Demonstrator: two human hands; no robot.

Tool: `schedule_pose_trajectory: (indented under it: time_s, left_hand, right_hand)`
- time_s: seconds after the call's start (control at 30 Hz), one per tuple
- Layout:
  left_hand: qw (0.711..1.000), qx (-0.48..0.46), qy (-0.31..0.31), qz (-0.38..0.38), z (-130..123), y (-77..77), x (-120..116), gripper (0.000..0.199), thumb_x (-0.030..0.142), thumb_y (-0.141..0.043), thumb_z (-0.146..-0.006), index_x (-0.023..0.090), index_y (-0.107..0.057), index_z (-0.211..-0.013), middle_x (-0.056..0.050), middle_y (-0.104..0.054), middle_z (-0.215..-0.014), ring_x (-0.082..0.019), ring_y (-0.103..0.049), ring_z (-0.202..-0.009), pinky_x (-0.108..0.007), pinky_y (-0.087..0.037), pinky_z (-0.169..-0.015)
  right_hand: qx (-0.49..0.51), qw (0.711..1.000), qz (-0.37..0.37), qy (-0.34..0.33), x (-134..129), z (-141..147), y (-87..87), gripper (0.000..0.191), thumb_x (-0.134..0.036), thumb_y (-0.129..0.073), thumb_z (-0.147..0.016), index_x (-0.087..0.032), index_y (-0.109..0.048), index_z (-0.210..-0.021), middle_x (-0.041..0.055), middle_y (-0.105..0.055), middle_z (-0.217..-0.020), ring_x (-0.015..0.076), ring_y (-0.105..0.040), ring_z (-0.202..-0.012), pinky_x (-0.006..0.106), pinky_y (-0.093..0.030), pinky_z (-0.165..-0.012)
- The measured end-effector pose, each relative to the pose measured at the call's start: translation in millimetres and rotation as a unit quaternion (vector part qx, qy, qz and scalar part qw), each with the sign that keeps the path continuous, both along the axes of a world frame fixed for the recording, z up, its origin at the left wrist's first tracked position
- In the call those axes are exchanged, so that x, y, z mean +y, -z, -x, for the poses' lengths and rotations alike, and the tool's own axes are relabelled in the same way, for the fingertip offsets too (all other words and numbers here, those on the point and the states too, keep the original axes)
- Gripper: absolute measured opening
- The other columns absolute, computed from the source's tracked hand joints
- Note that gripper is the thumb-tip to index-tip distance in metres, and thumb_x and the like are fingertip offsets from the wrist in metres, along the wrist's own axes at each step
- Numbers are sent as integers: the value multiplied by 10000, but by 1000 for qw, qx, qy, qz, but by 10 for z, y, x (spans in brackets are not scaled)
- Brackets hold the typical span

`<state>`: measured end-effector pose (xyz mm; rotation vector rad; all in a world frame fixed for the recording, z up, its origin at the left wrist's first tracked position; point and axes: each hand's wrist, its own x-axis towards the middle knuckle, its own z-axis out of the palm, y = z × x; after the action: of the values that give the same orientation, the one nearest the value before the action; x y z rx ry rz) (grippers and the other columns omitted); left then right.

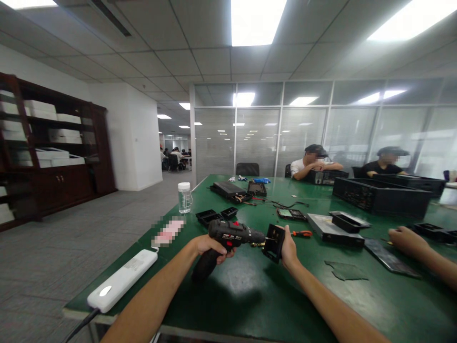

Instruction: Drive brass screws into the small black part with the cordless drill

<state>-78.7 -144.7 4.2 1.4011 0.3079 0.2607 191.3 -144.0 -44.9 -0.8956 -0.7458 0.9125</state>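
My left hand [215, 248] is wrapped round the grip of a black cordless drill [232, 232], which points to the right. Its tip meets, or nearly meets, a small black plastic housing [274, 240] that stands tilted on edge. My right hand [288, 248] holds this housing from its right side. Small gold-coloured pieces, perhaps screws, [257, 245] lie on the green table [235, 295] behind the drill tip. Just beyond my right hand lies an orange-handled screwdriver [302, 234].
Black trays [210, 217], a clear bottle [184, 197] and a white power strip [123, 281] lie to the left. A silver drive [333, 230], a glass-like shard [346, 270] and a co-worker's hand [403, 240] are to the right. Black computer cases [382, 196] stand farther back, near two people.
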Motion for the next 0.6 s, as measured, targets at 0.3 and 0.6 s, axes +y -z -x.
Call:
schedule_pose_trajectory:
  time_s: [0.3, 0.6]
  left_hand:
    - [1000, -1, 1, 8, -2, -35, -29, 395, 191, -589, -565, 79, -497, -933, -54, -496, -747, -77, -446, -477, -235, -366, -484]
    - [1000, -8, 4, 6, 2, -16, -9, 383, 180, -576, -576, 77, -494, -936, -52, -492, -743, -79, -446, -483, -234, -366, -485]
  right_hand:
    - [-7, 1000, -1, 4, 3, -7, 2, 493, -603, -416, -614, -202, -561, -860, -6, -567, -664, 162, -535, -613, 289, -422, -563]
    - [-13, 1000, -4, 2, 7, -13, 15, 496, -595, -415, -622, -202, -559, -888, -7, -569, -681, 164, -535, -624, 293, -419, -579]
